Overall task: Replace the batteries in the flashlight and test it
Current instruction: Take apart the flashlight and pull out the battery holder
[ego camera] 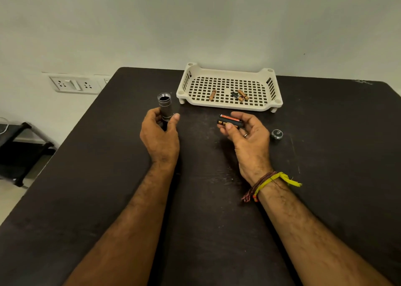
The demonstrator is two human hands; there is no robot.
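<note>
On the matte black table (108, 198), a cream perforated plastic tray (227, 105) held three loose batteries (240, 95). Your left hand (159, 133) gripped the metal flashlight (165, 107) upright, open end up. Your right hand (247, 131) pinched the battery holder (229, 121), lying crosswise. The round tail cap (276, 134) lay just right.

I see the flashlight body (165, 107) upright, open end up, cap off. The battery holder (230, 121), black with orange cells, lies sideways out of it. The end cap (276, 134) sits on the table, well apart.
</note>
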